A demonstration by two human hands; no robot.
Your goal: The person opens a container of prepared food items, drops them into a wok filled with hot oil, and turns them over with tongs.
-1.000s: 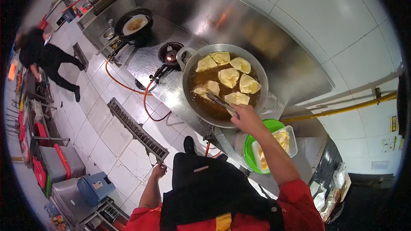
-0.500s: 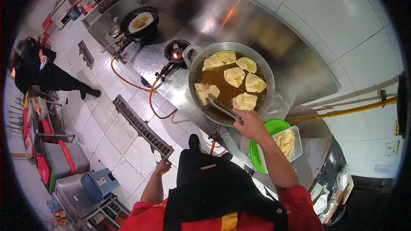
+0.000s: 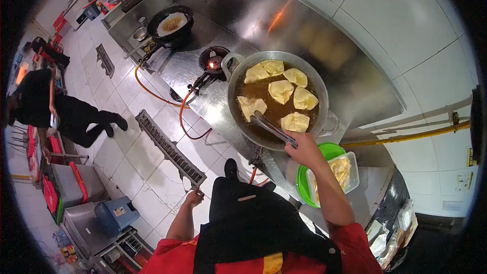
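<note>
My right hand (image 3: 305, 148) is closed around metal tongs (image 3: 274, 130) over a wide two-handled pan (image 3: 326, 102). The tips of the tongs are at the edge of the nearest left dough piece (image 3: 250, 106); whether they pinch it I cannot tell. Several other pale yellow folded dough pieces (image 3: 280, 92) float in brown frying oil (image 3: 261, 89). My left hand (image 3: 193, 198) hangs low over the floor with curled fingers, and what they hold, if anything, is hidden.
A lit gas burner (image 3: 214, 63) and a black wok (image 3: 171, 26) stand left of the pan. Beside my right forearm, a clear tub (image 3: 355, 172) of yellow pieces rests over a green basin (image 3: 331, 149). An orange hose (image 3: 181, 116) hangs below the counter. A person in black (image 3: 71, 114) is at left.
The tongs' tips have shifted slightly, staying by the left dough piece, which has turned a little. The person at left has moved closer. My left hand has barely moved.
</note>
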